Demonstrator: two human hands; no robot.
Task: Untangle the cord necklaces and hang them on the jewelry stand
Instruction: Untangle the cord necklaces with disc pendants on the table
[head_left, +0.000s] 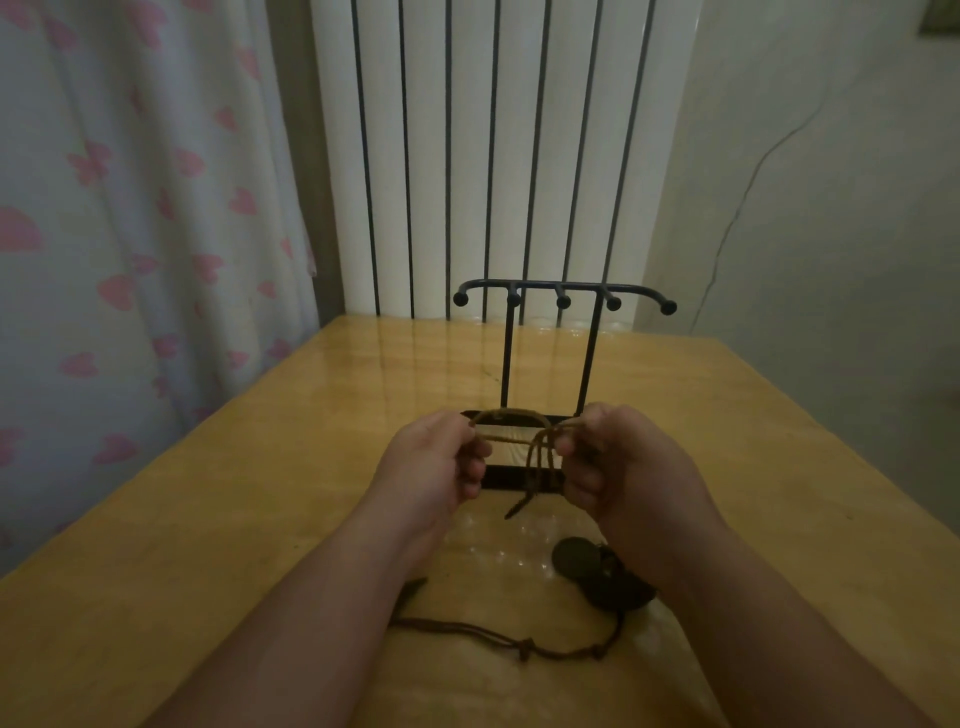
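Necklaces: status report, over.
Both hands, left hand and right hand, shut on tan cord. Dark necklace on table. Jewelry stand hooks bare. Path unobstructed.

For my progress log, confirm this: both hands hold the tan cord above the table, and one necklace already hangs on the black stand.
Not quite. In the head view the black stand has nothing hanging on it. The left hand and right hand do hold the tan cord above the table.
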